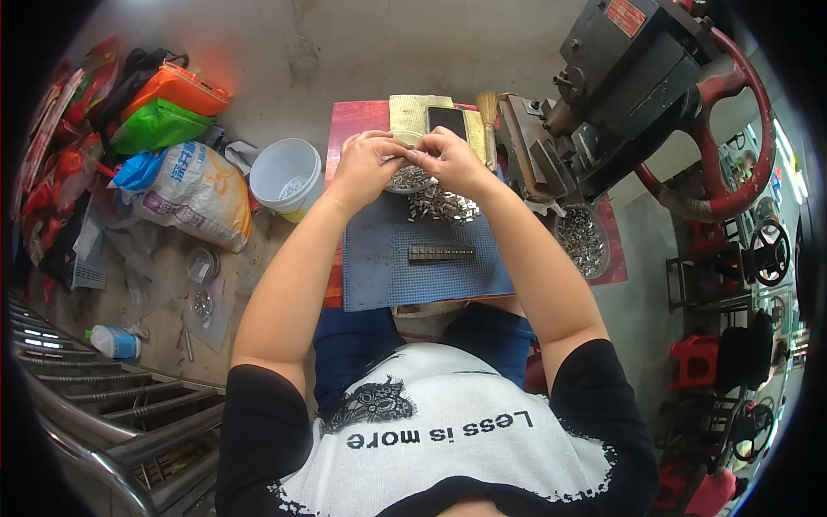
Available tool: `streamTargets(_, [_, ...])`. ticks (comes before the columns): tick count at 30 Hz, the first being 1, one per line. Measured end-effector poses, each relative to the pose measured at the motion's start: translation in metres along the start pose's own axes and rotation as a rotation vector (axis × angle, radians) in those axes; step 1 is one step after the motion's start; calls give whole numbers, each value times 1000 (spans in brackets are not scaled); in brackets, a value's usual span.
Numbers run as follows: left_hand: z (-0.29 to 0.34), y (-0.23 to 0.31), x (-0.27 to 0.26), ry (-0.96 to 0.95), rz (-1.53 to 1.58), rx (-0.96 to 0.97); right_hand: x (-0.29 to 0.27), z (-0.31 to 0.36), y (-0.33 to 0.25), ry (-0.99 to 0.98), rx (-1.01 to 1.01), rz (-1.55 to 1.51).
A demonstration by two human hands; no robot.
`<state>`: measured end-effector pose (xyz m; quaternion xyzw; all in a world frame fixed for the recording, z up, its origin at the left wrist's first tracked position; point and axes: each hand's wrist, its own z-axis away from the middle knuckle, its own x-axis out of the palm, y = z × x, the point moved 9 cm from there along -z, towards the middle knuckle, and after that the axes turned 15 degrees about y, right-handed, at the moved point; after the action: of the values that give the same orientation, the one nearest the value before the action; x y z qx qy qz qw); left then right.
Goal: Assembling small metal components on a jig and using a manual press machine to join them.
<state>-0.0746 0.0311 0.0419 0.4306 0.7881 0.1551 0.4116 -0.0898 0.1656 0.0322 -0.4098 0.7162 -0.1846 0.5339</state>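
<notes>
Over the far part of the work table, my left hand and my right hand come together, thumbs and fingertips pinched close to each other. Whatever they pinch is too small or hidden to make out. Just beneath them is a round dish with a pale rim, partly covered by my fingers, with small metal pieces in it. A loose heap of short silvery metal pieces lies beside the dish, below my right hand. Closer to me, a slotted metal bar rests on the blue textured mat.
A phone lies on a yellow cloth behind my hands, near a brush. At right stands a dark press with a red handwheel, beside a tub of metal pieces. A white bucket and sacks stand left.
</notes>
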Motion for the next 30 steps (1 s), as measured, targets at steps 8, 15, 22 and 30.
streamTargets(8, [-1,-2,-10,124,105,-5,12,-4,12,-28,211,-240])
streamTargets(15, [2,-7,-8,115,185,-140,-1,-10,18,176,275,-238])
streamTargets(22, [5,-1,-14,197,-44,-65,5,-1,5,189,269,-427])
streamTargets(30, [8,11,-14,148,-201,-76,7,-3,8,191,216,-285])
